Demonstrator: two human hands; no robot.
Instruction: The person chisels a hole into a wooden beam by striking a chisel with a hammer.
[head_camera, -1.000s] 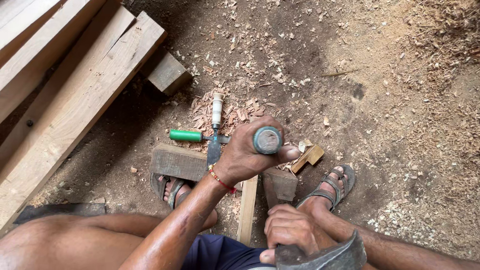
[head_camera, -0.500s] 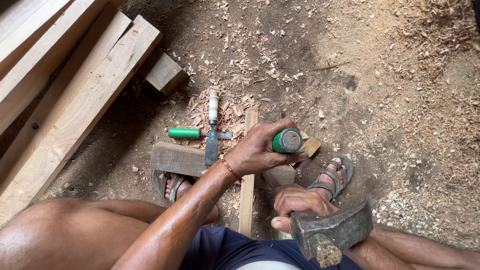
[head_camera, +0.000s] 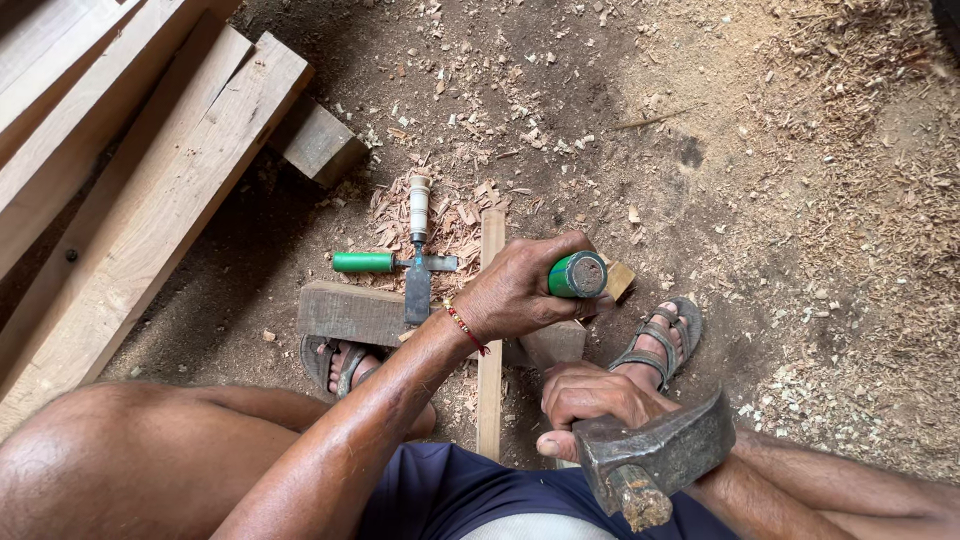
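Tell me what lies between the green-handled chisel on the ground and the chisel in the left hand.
In the head view, the narrow wooden strip runs between the lying chisel and the held chisel.

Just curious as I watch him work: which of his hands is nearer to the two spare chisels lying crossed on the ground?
Left. The left hand, gripping a green-handled chisel, sits just right of the crossed chisels. The right hand, holding the hammer, is lower and farther away.

Green-handled chisel (head_camera: 575, 275) upright — steel hammer (head_camera: 655, 460) raised

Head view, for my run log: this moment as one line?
left hand: grips green-handled chisel | right hand: holds steel-headed hammer | narrow wooden strip: across wooden block
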